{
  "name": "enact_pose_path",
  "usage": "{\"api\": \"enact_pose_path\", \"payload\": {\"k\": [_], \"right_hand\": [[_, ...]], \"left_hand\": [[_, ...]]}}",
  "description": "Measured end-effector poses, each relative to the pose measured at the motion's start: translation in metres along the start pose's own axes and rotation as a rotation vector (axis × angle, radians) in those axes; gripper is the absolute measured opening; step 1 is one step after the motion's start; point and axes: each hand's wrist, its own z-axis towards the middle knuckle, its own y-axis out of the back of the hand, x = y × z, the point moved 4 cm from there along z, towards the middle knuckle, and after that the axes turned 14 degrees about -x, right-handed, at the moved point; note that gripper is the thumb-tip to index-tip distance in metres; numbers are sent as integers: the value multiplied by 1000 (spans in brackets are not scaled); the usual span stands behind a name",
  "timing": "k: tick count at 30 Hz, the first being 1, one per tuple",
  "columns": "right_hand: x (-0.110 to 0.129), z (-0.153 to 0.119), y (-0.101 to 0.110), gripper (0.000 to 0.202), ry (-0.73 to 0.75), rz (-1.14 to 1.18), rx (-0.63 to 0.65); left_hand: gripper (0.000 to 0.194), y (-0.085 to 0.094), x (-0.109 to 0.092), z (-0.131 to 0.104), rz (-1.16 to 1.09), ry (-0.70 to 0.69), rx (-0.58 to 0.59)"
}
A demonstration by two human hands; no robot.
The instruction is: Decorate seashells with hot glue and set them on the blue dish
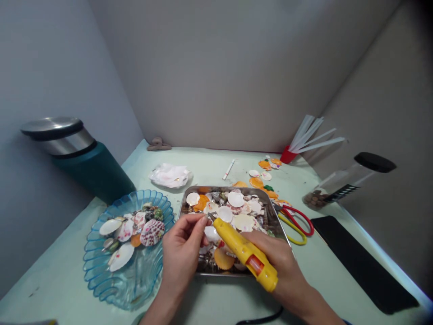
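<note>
My right hand is wrapped around a yellow hot glue gun, its metal tip pointing up and to the left. That tip sits at the fingertips of my left hand. Thumb and forefinger of the left hand are pinched together; whatever lies between them is too small to make out. Beneath both hands is a metal tray filled with seashells. Among them are a white shell and an orange scallop shell. My hands hide part of the tray.
Left stands a blue scalloped dish with several shells, and a teal bottle behind it. A plastic bag lies at the back. Scissors, a red cup of white sticks, a clear jar and a black flat object are right.
</note>
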Motion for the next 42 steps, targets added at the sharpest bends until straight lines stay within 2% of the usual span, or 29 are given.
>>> {"api": "enact_pose_path", "payload": {"k": [6, 13, 19, 27, 37, 42], "right_hand": [[1, 0, 0, 16, -4, 1, 18], [-1, -1, 1, 15, 17, -25, -50], [1, -1, 1, 19, 48, -15, -42], [1, -1, 0, 16, 16, 1, -2], [1, 1, 5, 12, 63, -10, -126], [1, 0, 7, 10, 63, -22, -151]], "left_hand": [[17, 1, 1, 1, -7, 15, -7], [16, 3, -1, 0, -21, -2, -44], [16, 3, 0, 0, -21, -13, -40], [17, 3, -2, 0, 6, -35, -60], [22, 7, 3, 1, 52, -42, -114], [22, 8, 1, 0, 94, -99, -113]]}}
